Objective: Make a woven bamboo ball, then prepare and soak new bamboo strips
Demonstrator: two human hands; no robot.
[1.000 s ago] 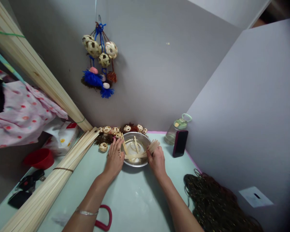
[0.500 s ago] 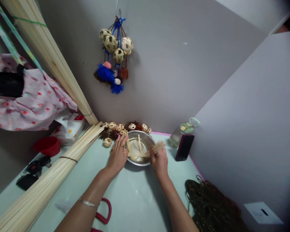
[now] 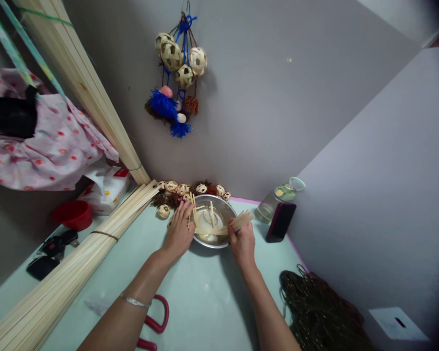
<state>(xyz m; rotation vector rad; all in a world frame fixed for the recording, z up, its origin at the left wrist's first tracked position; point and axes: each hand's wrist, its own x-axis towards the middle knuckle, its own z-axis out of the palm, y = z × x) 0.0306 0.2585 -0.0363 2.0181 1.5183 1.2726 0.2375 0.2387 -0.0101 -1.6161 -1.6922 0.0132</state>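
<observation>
A round metal bowl [image 3: 215, 246] with water in it stands on the table by the wall, and a few pale bamboo strips [image 3: 211, 213] lie across its inside. Over its left rim is my left hand [image 3: 180, 228], its fingers closed on the ends of the bamboo strips, with the thumb towards the bowl. At the right rim my right hand [image 3: 243, 243] grips a flat bunch of bamboo strips [image 3: 243, 220], thumb on top. One strip runs low across the bowl between both hands. The exact grip of the left fingertips is partly hidden.
A long bundle of strips [image 3: 84, 258] lies at left. Red-handled scissors [image 3: 160, 317] lie under my left forearm. At right stand a bottle [image 3: 269, 204], a phone [image 3: 281, 222] and dark cord [image 3: 318, 312]. Woven balls [image 3: 163, 211] sit behind the bowl; others [image 3: 171, 54] hang above.
The view has shifted slightly, so the hanging balls appear higher and further right. Both hands keep nearly the same places at the bowl; the strips in my right hand have tilted a little.
</observation>
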